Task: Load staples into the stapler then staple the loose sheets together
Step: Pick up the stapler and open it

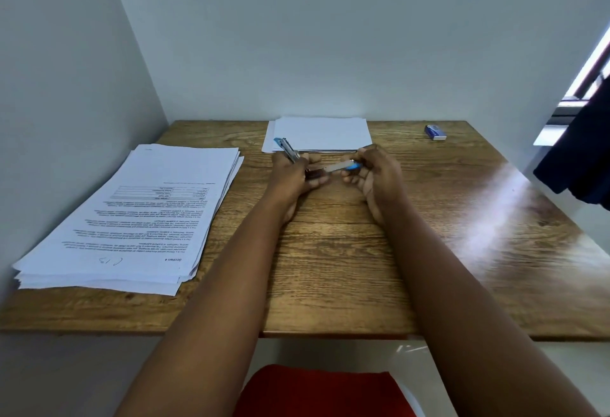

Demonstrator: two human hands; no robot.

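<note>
This looks like a small office or study corner. A brown wooden desk (346, 251) is pushed into the corner of two plain white walls (297, 37). A thick pile of printed pages (138, 212) lies on the left side of the desk, and a smaller pile of blank white sheets (320, 132) lies at the back by the wall. A little blue and white box (435, 132) sits near the back right corner. A window (591, 73) lets bright light shine on the wood.
</note>
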